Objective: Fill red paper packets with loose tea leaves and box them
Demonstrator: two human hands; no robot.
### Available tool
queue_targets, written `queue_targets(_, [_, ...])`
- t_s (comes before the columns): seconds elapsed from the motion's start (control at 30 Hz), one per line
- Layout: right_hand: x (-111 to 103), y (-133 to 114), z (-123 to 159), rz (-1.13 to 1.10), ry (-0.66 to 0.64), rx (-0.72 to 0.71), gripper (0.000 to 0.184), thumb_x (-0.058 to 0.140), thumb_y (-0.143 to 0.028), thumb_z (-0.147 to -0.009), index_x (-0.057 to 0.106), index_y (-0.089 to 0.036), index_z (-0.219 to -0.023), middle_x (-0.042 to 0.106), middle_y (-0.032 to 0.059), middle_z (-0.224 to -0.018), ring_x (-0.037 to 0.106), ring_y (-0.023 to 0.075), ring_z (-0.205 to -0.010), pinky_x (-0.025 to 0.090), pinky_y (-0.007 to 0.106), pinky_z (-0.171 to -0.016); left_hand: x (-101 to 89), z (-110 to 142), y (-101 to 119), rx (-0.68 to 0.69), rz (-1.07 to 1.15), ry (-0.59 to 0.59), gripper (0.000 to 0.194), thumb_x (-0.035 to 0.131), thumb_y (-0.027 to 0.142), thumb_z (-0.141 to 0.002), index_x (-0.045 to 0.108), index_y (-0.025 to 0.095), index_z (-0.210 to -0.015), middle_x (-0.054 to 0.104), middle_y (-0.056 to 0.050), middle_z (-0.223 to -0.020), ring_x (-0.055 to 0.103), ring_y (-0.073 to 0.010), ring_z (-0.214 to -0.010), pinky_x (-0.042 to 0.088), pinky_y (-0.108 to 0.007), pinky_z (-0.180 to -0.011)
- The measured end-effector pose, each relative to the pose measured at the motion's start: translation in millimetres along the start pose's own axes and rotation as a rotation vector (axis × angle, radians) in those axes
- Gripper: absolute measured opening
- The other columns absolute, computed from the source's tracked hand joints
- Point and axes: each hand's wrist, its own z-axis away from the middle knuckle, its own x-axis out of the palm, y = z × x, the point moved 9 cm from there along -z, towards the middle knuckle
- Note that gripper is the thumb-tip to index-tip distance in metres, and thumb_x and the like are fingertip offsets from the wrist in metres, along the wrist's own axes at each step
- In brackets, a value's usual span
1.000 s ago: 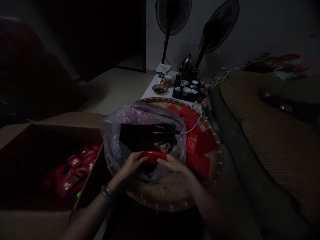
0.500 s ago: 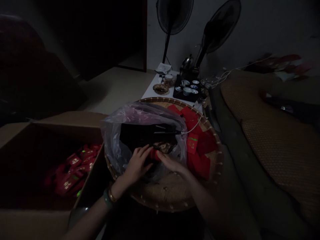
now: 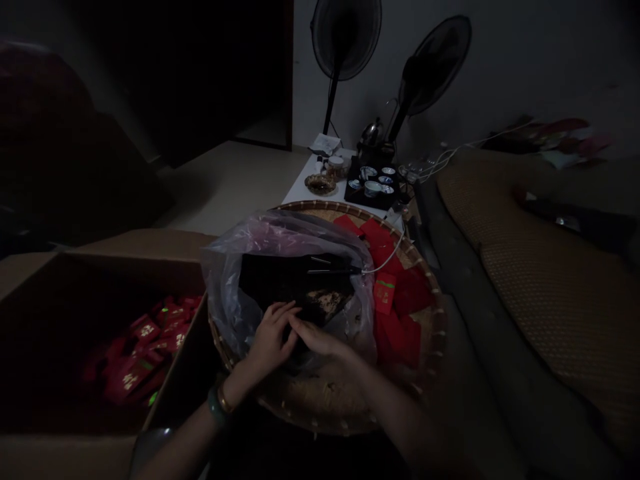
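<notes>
My left hand (image 3: 273,339) and my right hand (image 3: 317,339) meet over the near side of an open clear plastic bag (image 3: 225,287). Their fingers are closed together at the tips, the right ones flat against the left. The small red packet seen between them earlier is hidden behind the fingers. Dark loose material (image 3: 270,273) fills the bag, with a paler patch (image 3: 325,301) beyond my fingertips. A dark tool (image 3: 330,271) with a white cord lies across the bag's mouth. Under the bag is a round woven bamboo tray (image 3: 330,400), with flat red packets (image 3: 385,293) along its right side.
At the left, an open cardboard box (image 3: 165,267) holds many red packets (image 3: 145,347). Behind the tray, a white table (image 3: 300,190) bears a black tea tray (image 3: 357,193) with cups. Two standing fans (image 3: 345,40) are farther back. A woven mat (image 3: 540,267) covers a seat at the right.
My hands have drawn closer together and slightly nearer to me. The red packet between them has gone out of sight. More of the pale patch shows, and the view has tilted slightly upward.
</notes>
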Motion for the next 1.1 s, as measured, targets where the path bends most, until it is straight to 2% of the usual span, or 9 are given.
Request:
queue_targets(0.2, [13.2,-2.8,-3.3,0.001,-0.104,0.025,0.063,0.032,-0.068,-0.082,0.065,-0.018,-0.100,0.067,0.0050,-0.095,0.057,0.0213,-0.107,0.042,0.038,-0.096,-11.5,-1.7,-5.3,-0.078,-0.135,0.094,0.031,0.050,0.011,-0.076,0.065,0.016,-0.103,0.061,-0.011,-0.113,0.045,-0.0279,-0.107,0.044,-0.046,-0.089])
queue_targets(0.37, [8.0,-11.7,-6.0,0.190,-0.067,0.029,0.049,0.031,-0.049,-0.092,0.065,-0.013,-0.094,0.066,0.0055,-0.090,0.061,0.0191,-0.091,0.047,0.032,-0.085,-26.1,-3.6,-1.6,-0.103,-0.265,0.138,0.025,0.050,0.019,-0.082,0.067,0.015,-0.100,0.059,-0.010,-0.091,0.051,-0.0224,-0.086,0.048,-0.038,-0.075])
queue_targets(0.47, [2.5,-32.5,-0.9,0.478,0.017,-0.147,0.034,0.035,-0.033,-0.093,0.064,-0.016,-0.083,0.065,0.0052,-0.082,0.060,0.0162,-0.076,0.048,0.029,-0.075,-29.9,-4.8,-2.2,-0.119,-0.223,0.125,0.025,0.052,0.019,-0.080,0.067,0.015,-0.100,0.057,-0.008,-0.086,0.054,-0.0186,-0.081,0.049,-0.031,-0.070])
queue_targets(0.63, [7.7,-63.1,26.7,0.841,0.114,-0.560,0.027,0.037,-0.024,-0.091,0.063,-0.017,-0.093,0.066,0.0086,-0.087,0.061,0.0175,-0.082,0.050,0.030,-0.076,-30.6,-8.2,-9.4,-0.202,-0.186,0.050,0.018,0.051,0.015,-0.081,0.069,0.015,-0.086,0.061,-0.005,-0.083,0.060,-0.0141,-0.073,0.048,-0.024,-0.065])
queue_targets(0.73, [12.7,-68.7,40.9,0.893,0.115,-0.724,0.023,0.041,-0.020,-0.089,0.063,-0.017,-0.094,0.067,0.0086,-0.088,0.062,0.0183,-0.085,0.051,0.031,-0.076,-26.3,-9.5,-17.7,-0.252,-0.215,-0.029,0.017,0.051,0.012,-0.079,0.068,0.015,-0.083,0.065,-0.006,-0.081,0.062,-0.0151,-0.072,0.047,-0.025,-0.066])
queue_targets(0.8, [5.5,-71.1,44.3,0.822,0.153,-0.775,0.022,0.043,-0.017,-0.087,0.063,-0.018,-0.096,0.067,0.0073,-0.090,0.061,0.0178,-0.088,0.050,0.031,-0.078,-25.8,-9.2,-25.6,-0.297,-0.234,-0.063,0.017,0.052,0.011,-0.078,0.067,0.015,-0.083,0.067,-0.006,-0.080,0.063,-0.0163,-0.073,0.047,-0.026,-0.066])
queue_targets(0.87, [-17.8,-67.3,38.3,0.722,0.286,-0.699,0.024,0.042,-0.016,-0.087,0.060,-0.020,-0.101,0.065,0.0067,-0.092,0.060,0.0176,-0.091,0.049,0.033,-0.082,-30.2,-8.3,-32.9,-0.337,-0.236,-0.062,0.016,0.052,0.011,-0.076,0.066,0.015,-0.083,0.069,-0.005,-0.080,0.064,-0.0167,-0.073,0.047,-0.026,-0.067])
queue_targets(0.97, [-56.7,-39.1,18.2,0.710,0.458,-0.385,0.032,0.044,-0.017,-0.085,0.053,-0.020,-0.116,0.058,0.0097,-0.105,0.056,0.0205,-0.101,0.046,0.038,-0.087,-43.2,-6.9,-39.5,-0.358,-0.218,-0.026,0.018,0.053,0.009,-0.073,0.066,0.017,-0.083,0.069,-0.004,-0.080,0.064,-0.0169,-0.074,0.048,-0.026,-0.068])
queue_targets(1.1, [-57.2,14.1,-8.9,0.922,0.221,-0.028,0.070,0.066,-0.024,-0.071,0.036,-0.019,-0.134,0.046,0.0148,-0.124,0.046,0.0292,-0.116,0.039,0.044,-0.095,-64.2,-5.3,-37.8,-0.309,-0.188,0.035,0.021,0.050,0.006,-0.071,0.066,0.017,-0.079,0.068,-0.003,-0.079,0.064,-0.0162,-0.075,0.048,-0.025,-0.068])
